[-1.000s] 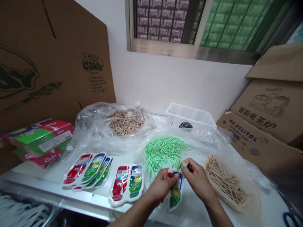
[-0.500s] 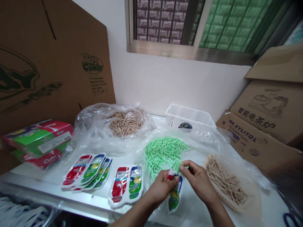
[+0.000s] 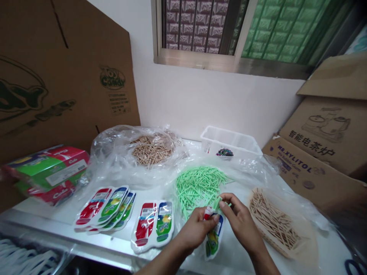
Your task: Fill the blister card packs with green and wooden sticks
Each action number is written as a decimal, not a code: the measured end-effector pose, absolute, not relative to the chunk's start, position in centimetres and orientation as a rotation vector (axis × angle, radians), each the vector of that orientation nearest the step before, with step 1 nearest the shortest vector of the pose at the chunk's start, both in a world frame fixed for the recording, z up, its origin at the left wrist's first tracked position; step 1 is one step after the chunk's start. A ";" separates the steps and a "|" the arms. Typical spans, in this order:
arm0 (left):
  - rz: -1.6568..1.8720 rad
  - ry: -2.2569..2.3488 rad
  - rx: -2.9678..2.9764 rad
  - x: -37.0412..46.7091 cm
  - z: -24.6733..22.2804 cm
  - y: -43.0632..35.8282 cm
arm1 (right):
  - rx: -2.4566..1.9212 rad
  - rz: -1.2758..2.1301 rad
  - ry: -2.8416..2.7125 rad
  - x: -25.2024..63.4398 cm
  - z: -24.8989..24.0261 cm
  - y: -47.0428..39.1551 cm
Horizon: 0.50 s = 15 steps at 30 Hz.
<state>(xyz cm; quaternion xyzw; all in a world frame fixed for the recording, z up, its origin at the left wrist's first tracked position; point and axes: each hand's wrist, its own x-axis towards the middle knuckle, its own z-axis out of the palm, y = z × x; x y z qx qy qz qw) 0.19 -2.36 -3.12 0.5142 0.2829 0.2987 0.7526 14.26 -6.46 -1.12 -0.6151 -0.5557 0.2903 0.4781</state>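
Between my hands, low and right of centre, hangs a bottle-printed packet (image 3: 213, 242) with a red and a blue-green part. My left hand (image 3: 197, 227) pinches it near its top edge. My right hand (image 3: 236, 214) pinches light green sticks (image 3: 217, 202) at the packet's top; how far they reach inside is hidden. Just behind lies a pile of light green sticks (image 3: 197, 185) on clear plastic. Left of my left hand a flat double-bottle packet (image 3: 153, 225) rests on the table, and farther left is a fanned stack of similar packets (image 3: 106, 208).
Brown sticks lie in a clear bag (image 3: 150, 151) at the back and in a shallow tray (image 3: 275, 244) on the right. A white plastic bin (image 3: 229, 141) stands by the wall. Cardboard boxes (image 3: 321, 164) flank the right; a colourful carton (image 3: 54, 172) sits left.
My hands and the packet have shifted very slightly to the right. The green sticks at the packet's top now lean more to the right.
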 end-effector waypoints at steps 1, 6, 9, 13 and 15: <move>0.654 0.627 1.127 0.1 -3.1 -2.4 | -1.511 0.717 -1.368 14.2 -1.1 -6.5; 0.641 0.637 1.127 0.1 -3.2 -2.5 | -1.559 0.719 -1.404 14.2 -0.9 -6.5; 0.648 0.613 1.125 0.1 -3.5 -2.5 | -1.588 0.702 -1.414 14.3 -1.0 -6.5; 0.659 0.559 1.167 -0.1 -3.6 -2.4 | -1.568 0.696 -1.438 14.6 -1.3 -6.6; 0.658 0.546 1.228 -0.2 -3.5 -2.3 | -1.529 0.646 -1.440 14.6 -1.4 -6.8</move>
